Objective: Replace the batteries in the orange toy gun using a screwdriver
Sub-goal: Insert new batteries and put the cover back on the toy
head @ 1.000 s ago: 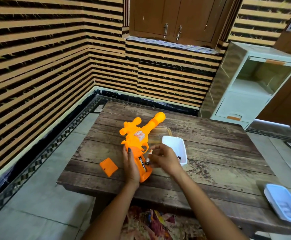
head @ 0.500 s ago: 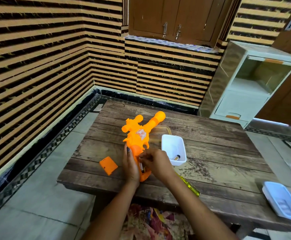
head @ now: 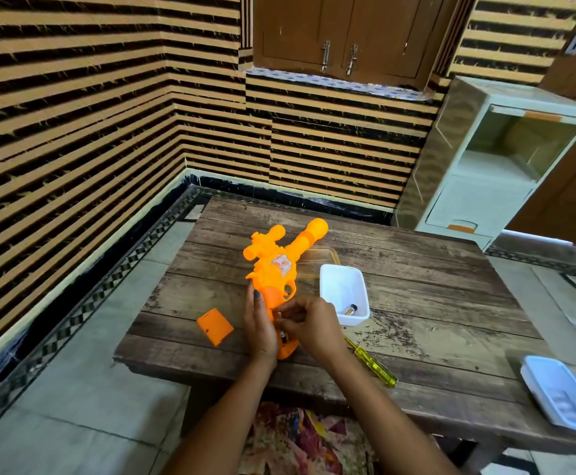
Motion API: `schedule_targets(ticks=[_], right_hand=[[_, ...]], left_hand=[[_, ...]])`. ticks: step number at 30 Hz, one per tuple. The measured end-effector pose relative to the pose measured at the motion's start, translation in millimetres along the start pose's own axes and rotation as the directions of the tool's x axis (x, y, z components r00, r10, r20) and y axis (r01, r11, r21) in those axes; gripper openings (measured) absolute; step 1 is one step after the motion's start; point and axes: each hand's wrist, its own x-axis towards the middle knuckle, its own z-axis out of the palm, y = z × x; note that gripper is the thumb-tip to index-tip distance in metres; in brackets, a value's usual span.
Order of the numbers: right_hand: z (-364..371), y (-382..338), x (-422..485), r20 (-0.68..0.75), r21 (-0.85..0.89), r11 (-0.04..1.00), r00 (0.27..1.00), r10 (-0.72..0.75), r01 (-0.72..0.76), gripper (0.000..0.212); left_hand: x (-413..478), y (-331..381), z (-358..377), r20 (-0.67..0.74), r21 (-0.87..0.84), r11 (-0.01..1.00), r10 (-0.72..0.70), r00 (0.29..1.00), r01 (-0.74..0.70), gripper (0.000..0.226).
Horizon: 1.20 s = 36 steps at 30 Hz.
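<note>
One orange toy gun point(head: 274, 275) lies on the wooden table point(head: 434, 303), barrel pointing away from the person and grip toward them. Two hands work at the grip. The left hand point(head: 258, 325) lies with straight fingers flat against the gun's left side, steadying it. The right hand point(head: 312, 325) has its fingers curled down onto the open grip, where one dark battery end point(head: 282, 335) shows. Whether those fingers pinch anything cannot be told.

Left of the gun lies one orange battery cover point(head: 215, 326), apart from it. Just right of the gun stands one white tray point(head: 327, 286) with a single battery point(head: 351, 309) in it. One yellow-handled screwdriver point(head: 374, 365) lies right of the gun's grip, nearer the person. A second white tray point(head: 561, 394) sits far right of the gun, at the table's edge.
</note>
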Motion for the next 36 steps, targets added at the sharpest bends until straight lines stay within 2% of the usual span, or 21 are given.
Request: schedule_targets(ticks=[3,6,9,13,16,19,27,31,36], right_hand=[[3.1,2.3,-4.5,-0.082,0.068,0.998,0.996,0.021,-0.016,0.029],[8.4,5.4,-11.5,-0.221,0.163,0.986,0.975,-0.007,0.044,0.03],[15.9,13.3,-17.2,-0.272,0.133,0.983,0.958,-0.088,0.128,0.033],[19.3,25.2,-19.3,-0.234,0.024,0.975,0.95,-0.208,0.22,0.018],[13.6,25.2,-14.6,-0.105,-0.047,0.968,0.963,-0.25,0.246,0.016],[8.4,19.5,-11.1,0.0,-0.141,0.939,0.949,-0.316,0.313,0.019],[-3.1,9.9,2.8,0.188,-0.216,0.908,0.928,-0.322,0.359,0.021],[3.9,4.2,8.4,0.166,-0.317,0.889,0.942,-0.291,0.331,0.022],[23.0,-8.1,11.2,0.001,-0.463,0.851,0.96,-0.279,0.248,0.01]], left_hand=[[2.3,-1.2,-1.1,-0.006,-0.046,0.998,-0.034,0.999,0.034,0.066],[3.9,-1.8,-2.2,-0.003,-0.038,0.998,-0.051,0.999,0.051,0.07],[4.1,-0.6,-2.3,-0.013,-0.048,0.997,-0.063,0.998,0.062,0.062],[7.4,-4.7,-3.6,-0.033,-0.064,0.994,-0.095,0.995,0.092,0.06],[7.6,-5.7,-3.5,-0.046,-0.084,0.992,-0.097,0.994,0.093,0.049],[9.0,-5.3,-3.0,-0.054,-0.091,0.992,-0.096,0.994,0.091,0.062],[7.4,-1.2,-4.3,-0.089,-0.105,0.99,-0.104,0.991,0.094,0.046],[6.3,1.2,-3.1,-0.077,-0.11,0.99,-0.095,0.992,0.087,0.038],[7.8,-2.4,-7.0,-0.048,-0.15,0.984,-0.1,0.994,0.092,0.038]])
